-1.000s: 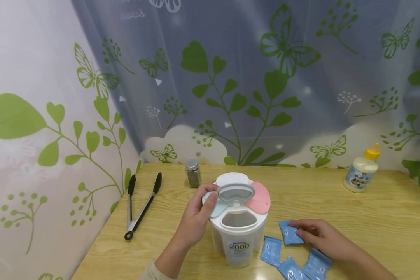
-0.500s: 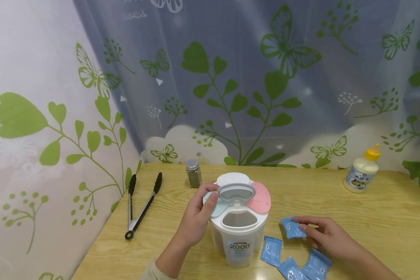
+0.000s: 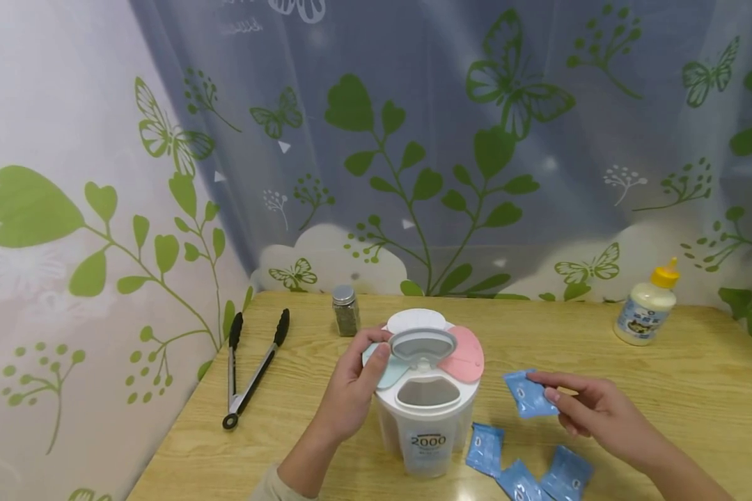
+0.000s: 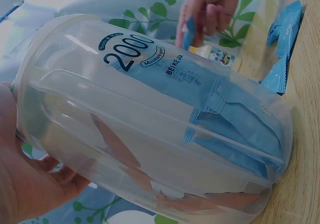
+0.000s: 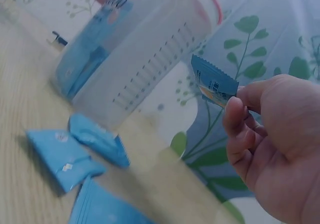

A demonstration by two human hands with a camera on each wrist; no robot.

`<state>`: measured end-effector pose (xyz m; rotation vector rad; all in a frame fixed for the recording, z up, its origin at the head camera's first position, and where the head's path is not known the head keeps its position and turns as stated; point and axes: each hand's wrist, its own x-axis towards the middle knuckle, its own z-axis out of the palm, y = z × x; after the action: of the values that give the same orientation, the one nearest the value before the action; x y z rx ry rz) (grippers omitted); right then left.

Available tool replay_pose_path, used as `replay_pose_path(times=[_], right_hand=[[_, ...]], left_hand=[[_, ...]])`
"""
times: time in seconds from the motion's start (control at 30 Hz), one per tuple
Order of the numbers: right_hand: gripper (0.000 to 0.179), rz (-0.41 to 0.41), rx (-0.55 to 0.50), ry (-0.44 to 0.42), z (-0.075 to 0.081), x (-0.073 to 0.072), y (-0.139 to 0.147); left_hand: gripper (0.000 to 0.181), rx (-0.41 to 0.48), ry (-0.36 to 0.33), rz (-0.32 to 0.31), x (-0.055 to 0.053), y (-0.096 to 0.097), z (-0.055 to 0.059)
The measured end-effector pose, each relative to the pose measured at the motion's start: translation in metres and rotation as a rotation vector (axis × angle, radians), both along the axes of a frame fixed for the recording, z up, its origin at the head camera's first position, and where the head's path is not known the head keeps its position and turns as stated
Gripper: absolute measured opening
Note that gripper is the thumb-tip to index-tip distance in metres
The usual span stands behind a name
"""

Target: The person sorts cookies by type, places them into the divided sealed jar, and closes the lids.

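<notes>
A clear plastic storage container (image 3: pixel 429 445) with a lid in white, pink and pale blue sections stands mid-table. Its front flap (image 3: pixel 423 346) is up, leaving the opening (image 3: pixel 429 393) uncovered. My left hand (image 3: pixel 353 390) grips the lid's left side, thumb on the pale blue section. Through the clear wall in the left wrist view, blue packets (image 4: pixel 235 129) and brown-wrapped ones (image 4: pixel 210 202) show inside. Right of the container, my right hand (image 3: pixel 601 410) pinches a small blue packet (image 3: pixel 529 394) between thumb and fingers, raised over the table. Three more blue packets (image 3: pixel 485 449) lie below it.
Metal tongs with black tips (image 3: pixel 251 376) lie spread at the left. Behind the container stands a small silver-capped glass jar (image 3: pixel 346 313). A yellow-capped bottle (image 3: pixel 647 306) is at the back right. A patterned curtain (image 3: pixel 413 174) hangs along the table's far edge.
My right hand has lifted the blue packet off the table and moved slightly up and to the right with it. The left hand and container have stayed put.
</notes>
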<state>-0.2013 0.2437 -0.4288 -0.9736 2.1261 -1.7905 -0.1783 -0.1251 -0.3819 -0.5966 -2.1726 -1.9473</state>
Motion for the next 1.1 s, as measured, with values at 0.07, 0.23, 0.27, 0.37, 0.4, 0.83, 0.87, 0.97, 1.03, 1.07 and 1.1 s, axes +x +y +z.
replay_pose_path(times=[0.07, 0.23, 0.27, 0.37, 0.4, 0.83, 0.87, 0.97, 1.03, 1.07, 1.1], right_hand=[[0.036, -0.008, -0.006, 0.018, 0.006, 0.002, -0.001], [0.038, -0.006, -0.047, 0.058, 0.018, 0.007, -0.005], [0.039, 0.003, -0.065, 0.069, 0.02, 0.008, -0.006], [0.043, 0.044, -0.134, 0.078, 0.025, 0.01, -0.01], [0.044, 0.053, -0.154, 0.089, 0.026, 0.012, -0.012], [0.049, 0.208, -0.391, 0.293, 0.041, 0.013, -0.042], [0.048, 0.218, -0.402, 0.293, 0.043, 0.013, -0.044], [0.047, 0.241, -0.422, 0.309, 0.048, 0.015, -0.052], [0.046, 0.245, -0.416, 0.32, 0.051, 0.016, -0.057], [0.046, 0.244, -0.408, 0.329, 0.052, 0.016, -0.06], [0.046, 0.242, -0.399, 0.332, 0.054, 0.016, -0.063]], left_hand=[[0.021, -0.001, -0.003, 0.001, 0.0, 0.0, 0.0], [0.021, -0.006, -0.009, 0.002, 0.0, 0.0, 0.0], [0.021, -0.005, -0.008, 0.001, 0.0, 0.0, 0.0], [0.021, -0.004, -0.005, -0.001, 0.0, -0.001, 0.0], [0.021, -0.004, -0.005, -0.002, 0.0, -0.001, 0.0], [0.022, -0.003, -0.012, -0.002, 0.0, 0.0, 0.001], [0.022, -0.004, -0.012, -0.002, 0.001, 0.0, 0.001], [0.021, -0.007, -0.014, -0.001, 0.001, 0.0, 0.002], [0.021, -0.006, -0.015, -0.001, 0.001, 0.0, 0.002], [0.021, -0.006, -0.016, -0.001, 0.001, 0.0, 0.002], [0.022, -0.006, -0.017, 0.001, 0.001, 0.0, 0.002]])
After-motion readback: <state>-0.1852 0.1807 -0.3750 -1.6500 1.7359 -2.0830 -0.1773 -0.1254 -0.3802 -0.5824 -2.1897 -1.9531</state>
